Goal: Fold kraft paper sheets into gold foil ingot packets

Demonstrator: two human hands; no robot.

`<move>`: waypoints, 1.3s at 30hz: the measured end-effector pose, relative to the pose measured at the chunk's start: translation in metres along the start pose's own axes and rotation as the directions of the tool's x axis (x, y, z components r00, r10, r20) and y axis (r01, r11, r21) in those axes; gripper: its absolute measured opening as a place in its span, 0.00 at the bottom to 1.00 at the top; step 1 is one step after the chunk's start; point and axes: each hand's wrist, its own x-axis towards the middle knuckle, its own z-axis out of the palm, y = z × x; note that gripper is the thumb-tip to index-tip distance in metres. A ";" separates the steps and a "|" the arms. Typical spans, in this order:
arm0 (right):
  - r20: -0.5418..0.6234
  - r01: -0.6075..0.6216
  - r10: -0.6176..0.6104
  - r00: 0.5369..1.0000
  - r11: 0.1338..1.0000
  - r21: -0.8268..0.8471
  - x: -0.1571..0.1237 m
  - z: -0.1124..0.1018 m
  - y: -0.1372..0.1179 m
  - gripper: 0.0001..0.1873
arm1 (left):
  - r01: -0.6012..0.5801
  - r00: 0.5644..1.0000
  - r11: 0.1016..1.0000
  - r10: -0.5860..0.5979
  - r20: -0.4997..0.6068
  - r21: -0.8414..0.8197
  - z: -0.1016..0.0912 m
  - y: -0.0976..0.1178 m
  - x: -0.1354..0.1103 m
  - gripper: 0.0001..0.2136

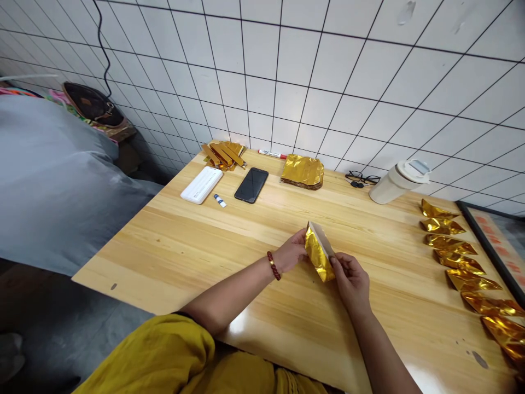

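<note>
Between my two hands is a partly folded sheet of gold foil paper (318,256), its shiny side toward me and a pale inner side showing along the upper edge. My left hand (290,253) grips its left end, with some fingers hidden behind the paper. At the right end, my right hand (351,280) pinches the edge between thumb and fingers. A stack of flat gold foil paper (302,171) lies farther back near the wall. Along the right side, several folded gold foil pieces (455,261) stand in a row.
Gold strips (223,155) are heaped at the back left corner of the wooden table (172,257). Near them lie a white power bank (202,185), a black phone (251,185), a small blue-and-white item (220,200) and a marker (271,154). Glasses (361,178) and a cream tumbler (396,183) are by the wall.
</note>
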 end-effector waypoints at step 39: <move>-0.215 0.015 0.015 0.976 0.990 0.137 0.004 -0.003 -0.009 0.22 | -0.069 0.997 0.996 0.066 -0.049 -0.064 0.000 0.007 0.000 0.25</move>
